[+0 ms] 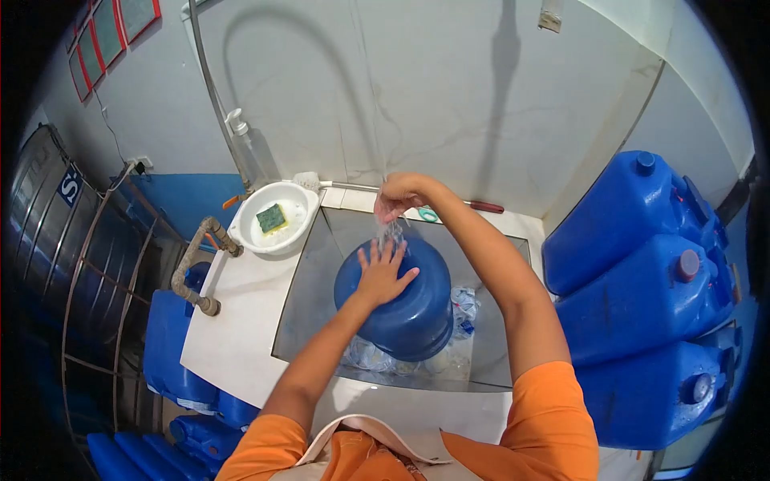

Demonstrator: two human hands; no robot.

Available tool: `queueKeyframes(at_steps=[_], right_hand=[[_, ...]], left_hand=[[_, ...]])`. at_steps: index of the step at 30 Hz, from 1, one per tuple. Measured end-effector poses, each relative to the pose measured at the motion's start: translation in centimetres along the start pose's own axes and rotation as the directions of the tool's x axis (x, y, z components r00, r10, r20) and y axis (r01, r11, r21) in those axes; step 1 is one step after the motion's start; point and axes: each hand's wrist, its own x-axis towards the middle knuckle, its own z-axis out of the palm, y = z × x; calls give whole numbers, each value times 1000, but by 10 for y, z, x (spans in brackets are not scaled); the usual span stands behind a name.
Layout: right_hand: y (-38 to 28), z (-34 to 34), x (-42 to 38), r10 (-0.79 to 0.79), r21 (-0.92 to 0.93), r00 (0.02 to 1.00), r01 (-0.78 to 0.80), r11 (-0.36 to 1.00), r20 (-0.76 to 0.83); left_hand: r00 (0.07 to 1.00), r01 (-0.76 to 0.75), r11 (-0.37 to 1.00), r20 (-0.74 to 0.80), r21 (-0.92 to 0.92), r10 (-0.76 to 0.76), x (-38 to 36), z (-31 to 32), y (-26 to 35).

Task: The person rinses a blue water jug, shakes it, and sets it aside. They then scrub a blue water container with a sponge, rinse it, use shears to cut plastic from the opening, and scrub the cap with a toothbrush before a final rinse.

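A round blue water jug [433, 313] stands in the grey sink [313, 280]. Flat on its top lies my left hand [383, 276], fingers spread and holding nothing. Beyond it, my right hand [397, 195] is bent downward in a thin stream of water, its fingers curled together above the jug's far side. Splashing water hides the fingertips, and I cannot tell whether anything is in them. Clear crumpled plastic bottles [369, 355] lie around the jug's base.
A white basin [301, 210] holding a green-yellow sponge [271, 218] sits left of the sink, near a pump bottle [255, 152] and white-headed brush [307, 181]. Large blue jerrycans [634, 301] crowd the right. Bent piping [188, 268] rises by the counter's left edge.
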Motion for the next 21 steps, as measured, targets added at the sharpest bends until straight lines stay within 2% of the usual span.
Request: queueKeyframes(at_steps=[1, 2, 3, 4, 5, 6, 7, 8, 10, 11, 12, 13, 14, 16, 17, 18, 19, 20, 21], right_hand=[[-2, 0, 0, 35, 36, 999, -35, 999, 8], [-4, 1, 1, 37, 33, 999, -37, 999, 7], [-6, 2, 2, 57, 10, 998, -57, 998, 4], [-8, 1, 2, 76, -11, 997, -76, 997, -3], [-10, -1, 2, 79, -8, 997, -79, 997, -11], [-10, -1, 3, 75, -19, 997, -75, 997, 2], [-9, -2, 3, 69, -28, 998, -68, 997, 16], [-8, -2, 2, 71, -19, 997, -71, 997, 15], [-7, -3, 3, 52, -79, 998, -49, 996, 29], [-7, -5, 3, 56, -101, 998, -52, 994, 38], [-8, -3, 2, 55, -101, 998, -51, 994, 39], [-9, -2, 2, 52, -74, 998, -49, 996, 32], [-10, -2, 0, 50, -47, 998, -48, 998, 26], [-10, -4, 1, 62, -58, 997, -59, 997, 46], [-10, -5, 2, 74, -70, 995, -69, 995, 69], [-9, -6, 3, 75, -66, 994, -70, 995, 74], [-9, -8, 4, 71, -62, 996, -67, 996, 62], [-6, -8, 4, 72, -58, 996, -69, 996, 50], [-10, -7, -4, 41, -185, 999, -34, 982, 29]], left_hand=[[972, -232, 972, 29, -42, 233, 9, 0, -8], [889, -452, 888, 46, -86, 456, 19, 0, -13], [841, -509, 845, 115, -165, 529, 28, -5, -14], [837, -515, 841, 113, -167, 535, 32, -5, -10], [948, -280, 955, 128, -96, 291, 35, -5, -4], [991, -21, 1000, 129, -24, 24, 36, 1, 0], [990, 98, 995, 100, -3, -97, 38, 5, 4], [990, 94, 996, 108, 0, -93, 37, 9, 4], [983, -51, 996, 182, 79, 36, 34, -4, 11], [982, -49, 996, 186, 81, 33, 36, -5, 3], [951, -245, 969, 205, 38, 232, 41, -4, -12], [880, -432, 902, 213, -8, 424, 46, -6, -22], [880, -434, 901, 212, -9, 426, 50, -5, -27], [807, -554, 831, 217, -44, 549, 52, -11, -30], [809, -550, 834, 218, -45, 546, 52, -10, -25], [944, -255, 967, 224, 21, 244, 48, -17, -7], [974, 65, 994, 210, 88, -83, 45, -19, 1], [972, 67, 994, 218, 86, -84, 45, -21, 4], [975, 29, 997, 216, 74, -44, 47, -20, 5]])
